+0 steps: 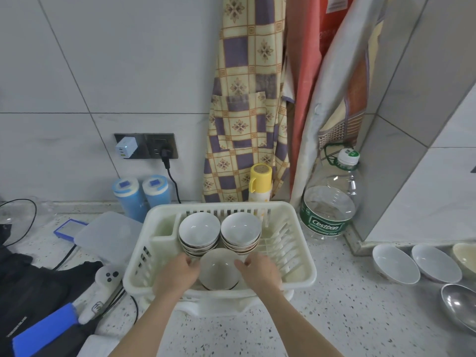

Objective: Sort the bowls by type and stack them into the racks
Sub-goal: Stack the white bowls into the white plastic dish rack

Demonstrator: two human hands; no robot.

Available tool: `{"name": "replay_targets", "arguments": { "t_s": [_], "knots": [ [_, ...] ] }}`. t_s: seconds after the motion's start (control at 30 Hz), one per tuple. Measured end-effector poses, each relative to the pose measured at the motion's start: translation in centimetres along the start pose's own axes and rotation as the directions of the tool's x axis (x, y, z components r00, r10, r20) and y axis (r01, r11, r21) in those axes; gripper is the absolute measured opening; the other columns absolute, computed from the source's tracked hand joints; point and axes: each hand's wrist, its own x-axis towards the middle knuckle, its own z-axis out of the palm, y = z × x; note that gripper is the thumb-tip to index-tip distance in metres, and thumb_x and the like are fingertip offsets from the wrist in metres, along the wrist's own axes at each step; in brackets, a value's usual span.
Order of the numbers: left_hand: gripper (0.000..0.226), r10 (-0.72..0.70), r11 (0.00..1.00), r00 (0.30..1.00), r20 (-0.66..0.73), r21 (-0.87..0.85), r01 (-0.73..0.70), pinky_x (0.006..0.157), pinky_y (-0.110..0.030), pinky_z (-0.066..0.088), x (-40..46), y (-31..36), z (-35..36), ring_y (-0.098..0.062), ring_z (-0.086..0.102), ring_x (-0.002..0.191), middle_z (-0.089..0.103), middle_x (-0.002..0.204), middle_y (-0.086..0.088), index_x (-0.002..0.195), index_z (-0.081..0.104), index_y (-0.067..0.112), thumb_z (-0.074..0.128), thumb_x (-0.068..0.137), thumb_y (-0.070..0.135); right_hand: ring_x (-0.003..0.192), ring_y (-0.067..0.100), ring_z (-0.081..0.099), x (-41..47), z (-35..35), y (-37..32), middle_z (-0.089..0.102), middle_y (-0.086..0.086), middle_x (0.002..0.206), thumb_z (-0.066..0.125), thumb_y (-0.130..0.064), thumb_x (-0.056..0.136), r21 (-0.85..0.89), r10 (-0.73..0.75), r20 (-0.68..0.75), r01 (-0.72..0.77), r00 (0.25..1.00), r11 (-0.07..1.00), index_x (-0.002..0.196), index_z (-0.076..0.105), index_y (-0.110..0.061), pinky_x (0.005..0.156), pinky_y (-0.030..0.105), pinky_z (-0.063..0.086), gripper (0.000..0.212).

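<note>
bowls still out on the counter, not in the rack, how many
4: two white ceramic bowls, a cream bowl cut by the right edge, and a steel bowl nearer. More may lie out of frame.

Water bottle [331, 202] green label: "Cestbon", white script
Line beneath the brand: small print, too blurred to read with certainty
Red bag [334, 19] label: illegible

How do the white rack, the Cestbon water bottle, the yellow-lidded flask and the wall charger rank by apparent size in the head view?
1. white rack
2. Cestbon water bottle
3. yellow-lidded flask
4. wall charger

The charger sits farthest back, so it may look smaller than it is.
</note>
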Motion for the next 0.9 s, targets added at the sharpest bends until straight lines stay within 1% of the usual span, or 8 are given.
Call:
{"name": "replay_targets", "arguments": {
  "t_s": [0.13, 0.23, 0.3, 0.43, 0.53, 0.7, 0.8, 0.9],
  "knots": [
    [0.015, 0.011, 0.991, 0.97, -0.241, -0.126, -0.042, 0.055, -0.026, 0.039, -1.4, -0.2, 0.2, -0.011, 0.061, 0.072, 0.064, 0.08, 0.013, 0.098, 0.058, 0.029, 0.054, 0.092, 0.043, 0.059, 0.012, 0.059, -1.4, -0.7, 0.8, 0.066, -0.002, 0.064, 0.052, -0.04, 0.092, 0.297, -0.221, -0.074, 0.233, 0.973, 0.926, 0.085, 0.069, -0.025, 0.055, 0.024, 0.045, 0.023],
    [0.007, 0.075, 0.959, 0.928, -0.365, -0.229, -0.168, 0.057, -0.027, 0.044, -2.8, 0.2, 0.4, -0.011, 0.064, 0.072, 0.067, 0.08, 0.01, 0.097, 0.058, 0.03, 0.059, 0.094, 0.036, 0.052, 0.001, 0.056, -2.6, -2.2, 2.1, 0.068, 0.0, 0.061, 0.058, -0.031, 0.09, 0.642, -0.29, -0.085, 0.275, 0.953, 0.715, 0.067, 0.068, -0.028, 0.054, 0.014, 0.043, 0.025],
    [0.006, 0.049, 0.875, 0.904, -0.425, -0.419, -0.245, 0.062, -0.028, 0.048, -4.2, 1.9, 1.0, -0.011, 0.067, 0.077, 0.069, 0.079, 0.008, 0.094, 0.058, 0.033, 0.06, 0.096, 0.027, 0.053, 0.002, 0.054, -3.1, -3.6, 3.9, 0.065, -0.001, 0.058, 0.06, -0.028, 0.09, 0.771, -0.241, -0.123, 0.246, 0.963, 0.587, 0.068, 0.071, -0.026, 0.054, 0.013, 0.042, 0.024],
    [0.027, 0.06, 0.642, 0.864, -0.5, -0.644, -0.417, 0.052, -0.012, 0.045, -9.0, 9.0, 4.5, -0.001, 0.055, 0.053, 0.069, 0.069, 0.0, 0.089, 0.06, 0.031, 0.055, 0.098, 0.007, 0.05, 0.006, 0.05, -4.1, -6.8, 9.9, 0.066, 0.001, 0.058, 0.061, -0.023, 0.091, 0.85, -0.176, -0.124, 0.196, 0.977, 0.49, 0.078, 0.075, -0.022, 0.054, 0.016, 0.04, 0.019],
    [0.03, 0.098, 0.54, 0.901, -0.422, -0.738, -0.404, 0.051, -0.013, 0.044, -12.7, 15.1, 9.7, -0.003, 0.052, 0.051, 0.066, 0.065, 0.002, 0.084, 0.062, 0.031, 0.055, 0.098, 0.005, 0.048, 0.011, 0.043, -4.9, -9.3, 15.5, 0.068, 0.007, 0.06, 0.059, -0.022, 0.094, 0.873, -0.051, -0.108, 0.12, 0.993, 0.472, 0.079, 0.076, -0.02, 0.051, 0.022, 0.038, 0.022],
    [0.019, 0.293, 0.658, 0.949, -0.115, -0.696, -0.287, 0.055, -0.019, 0.044, -16.7, 24.5, 19.8, -0.005, 0.056, 0.055, 0.064, 0.066, 0.0, 0.073, 0.059, 0.032, 0.058, 0.092, 0.025, 0.044, 0.008, 0.041, -6.1, -13.3, 25.1, 0.063, 0.009, 0.056, 0.056, -0.016, 0.096, 0.937, 0.231, -0.128, 0.041, 0.965, 0.347, 0.083, 0.074, -0.011, 0.045, 0.017, 0.035, 0.023],
    [0.014, 0.155, 0.7, 0.985, 0.071, -0.712, -0.059, 0.059, -0.025, 0.045, -16.0, 28.2, 24.6, -0.013, 0.058, 0.062, 0.067, 0.069, 0.003, 0.081, 0.06, 0.023, 0.056, 0.095, 0.021, 0.04, 0.006, 0.036, -7.0, -15.1, 30.1, 0.057, 0.008, 0.052, 0.054, -0.009, 0.095, 0.97, 0.395, -0.121, 0.023, 0.91, 0.243, 0.085, 0.071, -0.003, 0.041, 0.015, 0.031, 0.021],
    [0.012, 0.037, 0.755, 0.961, 0.273, -0.637, 0.152, 0.056, -0.026, 0.042, -14.8, 31.7, 28.2, -0.015, 0.055, 0.062, 0.069, 0.081, -0.003, 0.092, 0.057, 0.016, 0.055, 0.094, 0.028, 0.04, 0.012, 0.033, -8.0, -15.4, 33.4, 0.063, 0.011, 0.058, 0.054, -0.011, 0.095, 0.967, 0.356, 0.037, -0.124, 0.934, 0.223, 0.092, 0.071, -0.005, 0.04, 0.02, 0.025, 0.018]
  ]
}}
